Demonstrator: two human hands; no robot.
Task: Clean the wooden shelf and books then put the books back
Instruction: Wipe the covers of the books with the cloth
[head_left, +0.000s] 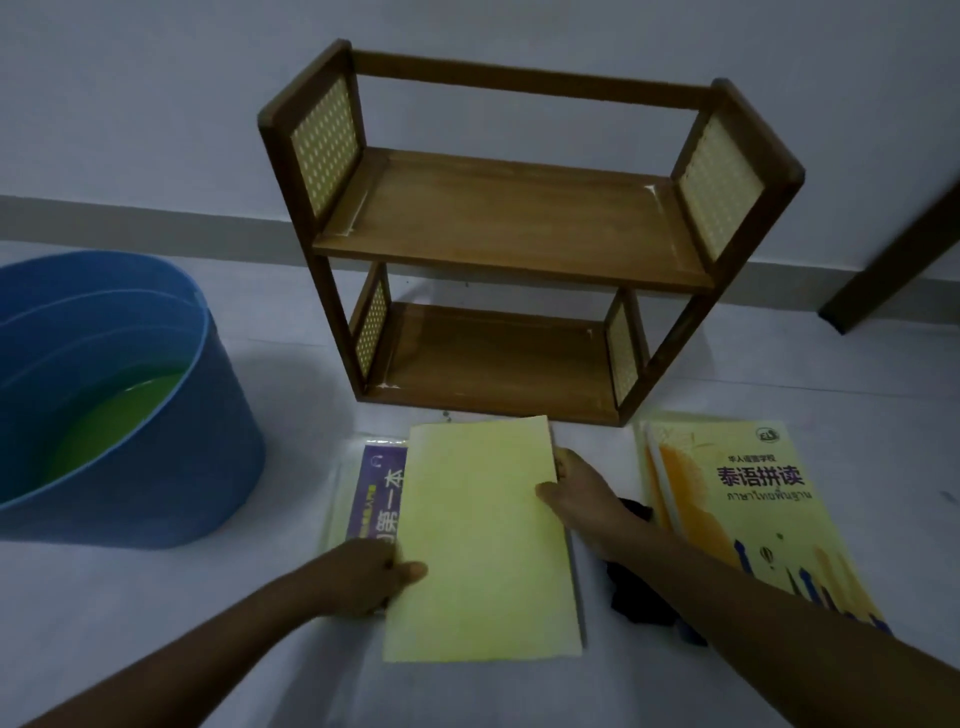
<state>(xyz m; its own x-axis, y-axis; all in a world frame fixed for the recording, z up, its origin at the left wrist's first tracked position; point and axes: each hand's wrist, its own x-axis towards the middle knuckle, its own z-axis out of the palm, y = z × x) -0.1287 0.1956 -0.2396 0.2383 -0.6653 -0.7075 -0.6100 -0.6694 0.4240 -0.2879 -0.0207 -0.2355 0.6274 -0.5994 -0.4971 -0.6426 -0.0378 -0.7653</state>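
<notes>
We look down at a pale floor in dim light. At our far left stands a blue tub (156, 441), its wall tall and its rim open toward us; inside it sits green liquid (111, 415) filling only the bottom part.

Straight ahead, against the pale wall, stands the wooden shelf (519, 228). It has two tiers with woven side panels, and both boards hold nothing. Its lower front edge sits just beyond the books.

Both our hands grip one plain yellow book (483, 540), which lies in front of the shelf. Our left hand (371, 577) pinches its lower left edge, thumb on top of the cover and fingers curled underneath. Our right hand (576, 493) holds the upper right edge, thumb pressed on the cover and fingers wrapped behind. This book overlaps a purple-covered book (376, 493) lying flat beneath its left side.

To the right, apart from the held book, a stack of yellow books (748, 509) with printed titles rests on the floor. Between the two, partly under our right forearm, lies a dark cloth (639, 597), though the dim view makes it hard to be sure of it.

Bare floor stretches between the tub and the books, and along the near edge below our arms.
</notes>
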